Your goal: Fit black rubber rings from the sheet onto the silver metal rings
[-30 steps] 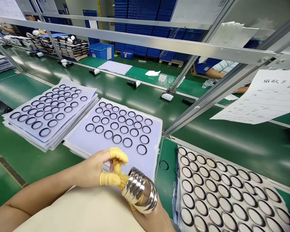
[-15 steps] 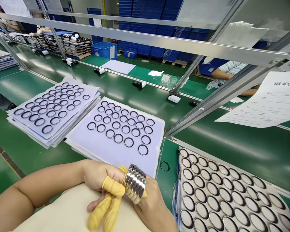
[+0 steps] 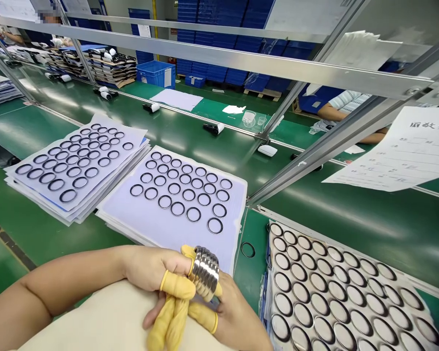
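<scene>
Several shiny metal rings (image 3: pixel 207 274) are stacked side by side between my two hands, low in the middle of the view. My left hand (image 3: pixel 163 275) is closed, its yellow finger cots pressed against the left end of the stack. My right hand (image 3: pixel 229 309) grips the stack from the right, with a yellow-covered thumb below; part of its fingers is hidden behind the rings. Just beyond my hands lies a white sheet (image 3: pixel 190 239) with rows of black-edged rings (image 3: pixel 193 214) on it.
Left of it is another paper stack (image 3: pixel 73 212) bearing rings. A tray of rings (image 3: pixel 336 312) stands at right, with a single ring (image 3: pixel 248 249) beside it. A metal frame (image 3: pixel 241 57) crosses ahead. Beyond it a green conveyor (image 3: pixel 168 129) carries black-and-white parts; a person's arm (image 3: pixel 331 112) shows far right.
My right thumb has come into view below the rings, and my left fingers have shifted slightly right. The parts on the conveyor have moved a little to the right.
</scene>
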A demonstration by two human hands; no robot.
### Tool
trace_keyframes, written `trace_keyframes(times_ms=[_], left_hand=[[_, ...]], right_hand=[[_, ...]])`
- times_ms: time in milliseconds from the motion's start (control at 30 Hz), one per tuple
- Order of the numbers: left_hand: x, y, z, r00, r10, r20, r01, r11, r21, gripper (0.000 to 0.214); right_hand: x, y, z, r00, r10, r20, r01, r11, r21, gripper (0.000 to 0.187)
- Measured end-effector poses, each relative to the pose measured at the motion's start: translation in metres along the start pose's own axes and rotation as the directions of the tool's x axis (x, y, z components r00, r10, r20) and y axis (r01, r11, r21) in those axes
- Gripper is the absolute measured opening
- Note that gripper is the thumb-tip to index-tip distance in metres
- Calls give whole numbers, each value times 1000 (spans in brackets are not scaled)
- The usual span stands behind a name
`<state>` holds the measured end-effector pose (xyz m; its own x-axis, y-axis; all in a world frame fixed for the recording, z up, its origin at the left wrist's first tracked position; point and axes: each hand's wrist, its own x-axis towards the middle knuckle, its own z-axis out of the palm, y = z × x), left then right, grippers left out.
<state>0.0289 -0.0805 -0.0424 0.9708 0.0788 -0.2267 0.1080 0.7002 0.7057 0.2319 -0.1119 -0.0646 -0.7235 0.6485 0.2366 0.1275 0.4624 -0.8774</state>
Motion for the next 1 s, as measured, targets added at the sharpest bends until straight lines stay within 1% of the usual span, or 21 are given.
trace_keyframes(times_ms=[67, 133, 267, 400, 467, 533, 600, 633, 700, 800, 833, 867, 900, 933, 1000], left_hand=[[1, -2, 0, 1000, 4, -17, -5, 1000, -26, 58], [2, -6, -2, 997, 36, -69, -42, 996, -77, 53], [7, -10, -5, 971, 98, -220, -147, 965, -219, 41], [9, -9, -10, 937, 140, -319, -246, 914, -322, 35], [10, -9, -13, 936, 156, -316, -266, 902, -341, 36], [10, -10, -15, 946, 174, -272, -264, 901, -344, 40], [11, -11, -16, 953, 198, -230, -270, 899, -345, 41], [11, -11, -16, 953, 207, -220, -275, 896, -348, 40], [10, -12, -15, 953, 216, -212, -280, 893, -352, 36], [10, -12, -15, 957, 220, -191, -273, 904, -329, 38], [10, -12, -15, 959, 219, -179, -267, 910, -318, 40], [11, -12, -15, 962, 215, -168, -258, 917, -305, 43], [12, -12, -14, 966, 203, -158, -242, 925, -293, 45], [13, -13, -14, 971, 185, -151, -222, 934, -281, 47], [15, -14, -14, 980, 146, -138, -177, 951, -254, 48]], right_hand=[[-1, 1, 1, 1000, 3, -7, -3, 1000, 19, 34], [-2, 1, 4, 998, 20, -63, -21, 1000, -15, 37], [-2, 3, 12, 968, 25, -250, -72, 981, -180, 41], [-3, 7, 15, 944, -19, -330, -89, 947, -309, 45], [-5, 11, 17, 921, -102, -375, -63, 913, -404, 48], [-9, 15, 18, 879, -200, -432, -46, 867, -496, 50], [-13, 18, 19, 838, -262, -479, -43, 843, -537, 50], [-15, 19, 19, 820, -273, -502, -45, 846, -532, 49], [-21, 21, 19, 780, -254, -572, -51, 885, -463, 42], [-30, 24, 17, 702, -151, -696, -71, 958, -279, 25], [-32, 24, 16, 696, -103, -710, -76, 974, -215, 20], [-34, 24, 14, 712, -51, -701, -84, 984, -156, 19], [-35, 24, 12, 747, -1, -665, -90, 991, -103, 25], [-35, 23, 11, 794, 45, -606, -95, 994, -51, 34], [-31, 22, 7, 893, 112, -435, -98, 994, 54, 51]])
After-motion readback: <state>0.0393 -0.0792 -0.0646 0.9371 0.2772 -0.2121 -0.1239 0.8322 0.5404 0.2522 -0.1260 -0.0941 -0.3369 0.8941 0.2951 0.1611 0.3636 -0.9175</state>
